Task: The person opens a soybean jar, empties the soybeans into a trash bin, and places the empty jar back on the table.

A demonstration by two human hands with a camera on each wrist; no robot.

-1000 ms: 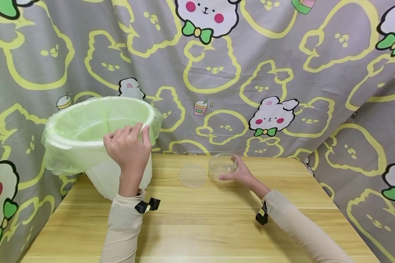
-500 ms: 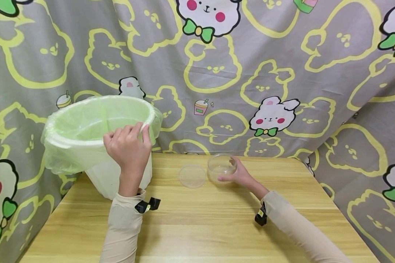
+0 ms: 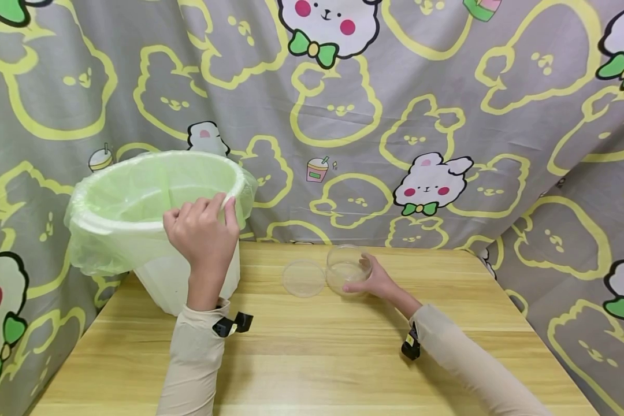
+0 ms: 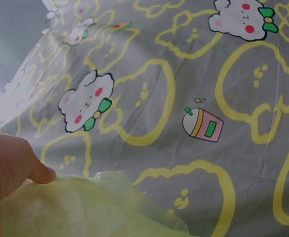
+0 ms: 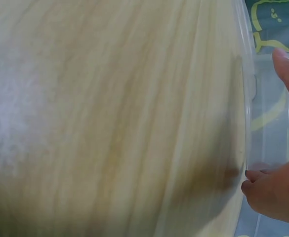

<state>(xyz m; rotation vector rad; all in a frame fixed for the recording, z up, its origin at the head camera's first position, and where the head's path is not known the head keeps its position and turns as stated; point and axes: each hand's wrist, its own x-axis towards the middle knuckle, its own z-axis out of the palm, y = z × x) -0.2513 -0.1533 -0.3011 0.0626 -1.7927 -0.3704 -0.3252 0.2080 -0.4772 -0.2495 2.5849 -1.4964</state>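
At the left of the head view stands a white trash bin, lined with a thin light-green trash bag folded over its rim. My left hand grips the near right part of that rim, fingers bent over the bag; in the left wrist view the thumb lies along the bag's edge. With thumb and fingers spread round its right side, my right hand holds a clear round plastic container at the table's back. Just left of the container, a clear round lid lies flat.
The wooden table reaches back to a grey patterned curtain, which also hangs along both sides. A black wrist camera is strapped to the left sleeve, another camera to the right one.
My right hand has shifted slightly left and down with the container, which sits a little nearer the lid. The left hand, bin and lid stay in place.
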